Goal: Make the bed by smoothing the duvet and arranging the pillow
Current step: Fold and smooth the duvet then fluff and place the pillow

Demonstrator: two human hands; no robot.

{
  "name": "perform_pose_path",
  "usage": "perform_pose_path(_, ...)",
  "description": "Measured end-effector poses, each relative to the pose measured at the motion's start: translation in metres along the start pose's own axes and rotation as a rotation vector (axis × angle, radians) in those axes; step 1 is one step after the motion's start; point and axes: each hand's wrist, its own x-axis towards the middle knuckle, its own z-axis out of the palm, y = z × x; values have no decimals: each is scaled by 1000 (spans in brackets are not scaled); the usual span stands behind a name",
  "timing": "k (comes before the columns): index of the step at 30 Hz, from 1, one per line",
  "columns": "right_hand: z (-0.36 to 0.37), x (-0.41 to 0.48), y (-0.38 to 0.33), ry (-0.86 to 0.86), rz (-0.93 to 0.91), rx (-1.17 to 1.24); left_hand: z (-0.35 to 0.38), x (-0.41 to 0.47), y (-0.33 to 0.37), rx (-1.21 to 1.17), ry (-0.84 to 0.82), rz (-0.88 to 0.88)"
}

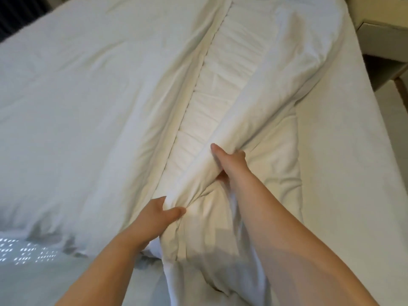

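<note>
A white duvet (92, 102) covers the left and middle of the bed, and its right part is folded back into a long ridge (260, 91) running up the frame. Between the fold and the flat part a wrinkled inner layer (220, 89) shows. My right hand (229, 164) grips the folded edge, thumb on top and fingers tucked under the cloth. Lower down, my left hand (161, 215) pinches the same fold between thumb and fingers. No pillow can be made out.
The bare white mattress sheet (344, 173) runs along the right side of the bed. A beige bedside unit (384, 36) stands at the upper right. Dark curtain or wall shows at the top left corner (13, 21). Spots of light fall on the sheet at lower left (26, 250).
</note>
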Motion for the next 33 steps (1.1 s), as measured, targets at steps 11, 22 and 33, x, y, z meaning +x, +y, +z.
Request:
perform_pose_path(11, 141, 5, -27, 305, -311, -18, -131, 62, -26, -49, -424, 140)
perform_pose_path(22, 459, -8, -48, -225, -416, -459, -417, 84, -104, -145, -80, -54)
perform_pose_path(33, 429, -22, 67, -141, -316, -543, -390, 85, -184, -178, -130, -72)
